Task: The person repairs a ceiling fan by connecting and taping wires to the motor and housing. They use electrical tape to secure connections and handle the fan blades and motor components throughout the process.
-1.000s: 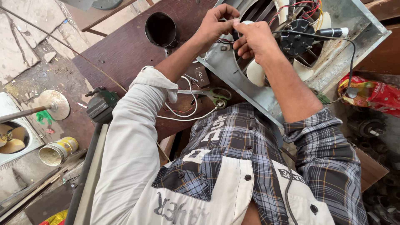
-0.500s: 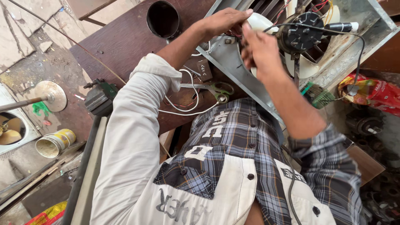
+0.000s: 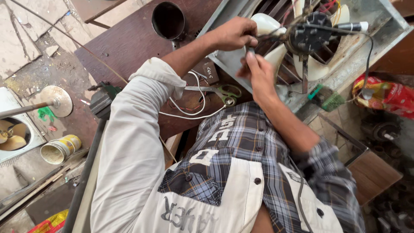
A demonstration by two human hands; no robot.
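Cluttered workshop below me: a dark brown table (image 3: 129,47) with a round hole (image 3: 168,19) cut in it, and cracked concrete floor off to the left. On the table's far side lies an exhaust fan (image 3: 319,47), a square metal frame with cream blades and a dark motor hub in the middle. I see my left hand (image 3: 233,33) curled almost shut at the frame's near edge, fingers pinching something thin beside a blade; what exactly it grips I cannot tell. My right hand (image 3: 258,73) sits just below it, fingers loosely bent and pointing up toward the same spot, apparently touching the same thin piece. Green-handled scissors (image 3: 220,91) lie on the table just beside my right wrist, amid loops of white wire (image 3: 189,108). A small green circuit board (image 3: 327,98) rests by the fan's lower corner. On the floor to the left stands a tin can (image 3: 58,149).
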